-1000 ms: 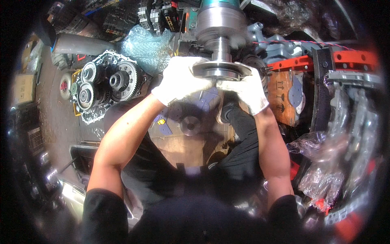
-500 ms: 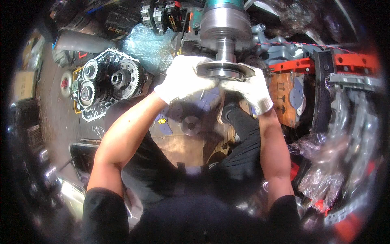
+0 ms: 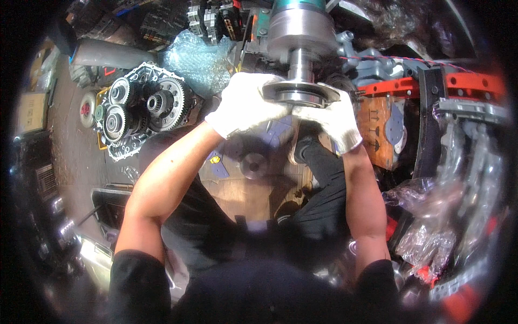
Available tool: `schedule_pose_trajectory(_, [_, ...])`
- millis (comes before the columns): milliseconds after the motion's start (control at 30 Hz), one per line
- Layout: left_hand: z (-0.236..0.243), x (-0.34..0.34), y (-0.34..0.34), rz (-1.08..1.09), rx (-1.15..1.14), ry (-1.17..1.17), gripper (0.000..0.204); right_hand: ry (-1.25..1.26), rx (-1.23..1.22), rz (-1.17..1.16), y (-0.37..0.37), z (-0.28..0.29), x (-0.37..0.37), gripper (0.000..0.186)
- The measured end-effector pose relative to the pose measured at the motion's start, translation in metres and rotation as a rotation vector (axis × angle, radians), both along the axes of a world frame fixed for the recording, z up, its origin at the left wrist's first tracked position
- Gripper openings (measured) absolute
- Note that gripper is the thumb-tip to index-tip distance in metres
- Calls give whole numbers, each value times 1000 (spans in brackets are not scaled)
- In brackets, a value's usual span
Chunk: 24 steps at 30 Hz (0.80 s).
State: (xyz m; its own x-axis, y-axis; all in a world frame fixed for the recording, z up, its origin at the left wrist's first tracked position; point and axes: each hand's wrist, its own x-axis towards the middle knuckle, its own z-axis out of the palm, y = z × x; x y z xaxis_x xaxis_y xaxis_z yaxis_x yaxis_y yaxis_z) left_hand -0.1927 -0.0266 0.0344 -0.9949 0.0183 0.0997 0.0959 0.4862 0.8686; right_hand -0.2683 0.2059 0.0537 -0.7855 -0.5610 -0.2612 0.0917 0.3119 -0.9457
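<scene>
Both of my hands wear white gloves and grip a round metal disc (image 3: 302, 97) by its sides. My left hand (image 3: 248, 102) is closed on its left edge, and my right hand (image 3: 335, 116) is closed on its right edge and underside. A raised, bearing-like ring shows on the disc's near face. Directly beyond it stands a shiny steel shaft (image 3: 300, 66), which runs into a wide metal cylinder (image 3: 301, 29) with a green top. The disc meets the end of this shaft; whether it is fixed there I cannot tell. The gloves hide most fingertips.
An open gearbox housing with several gears (image 3: 144, 108) lies at the left. Bubble wrap (image 3: 197, 62) is behind it. On the right are a red metal beam (image 3: 464, 82), a wooden board (image 3: 377, 146) and plastic-wrapped parts (image 3: 426, 237). Cardboard (image 3: 240, 197) lies between my legs.
The disc, shaft and cylinder sit very slightly farther right in the picture. Both hands keep the same hold on the disc.
</scene>
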Motion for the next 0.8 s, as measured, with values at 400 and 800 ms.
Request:
schedule_pose_trajectory(400, [4,-1,1,3,-6,-78,52,-21,61,4,1,-2,-3,59])
schedule_pose_trajectory(800, [1,0,-1,-15,-14,-42,55,-45,72,-10,2,-4,-4,63])
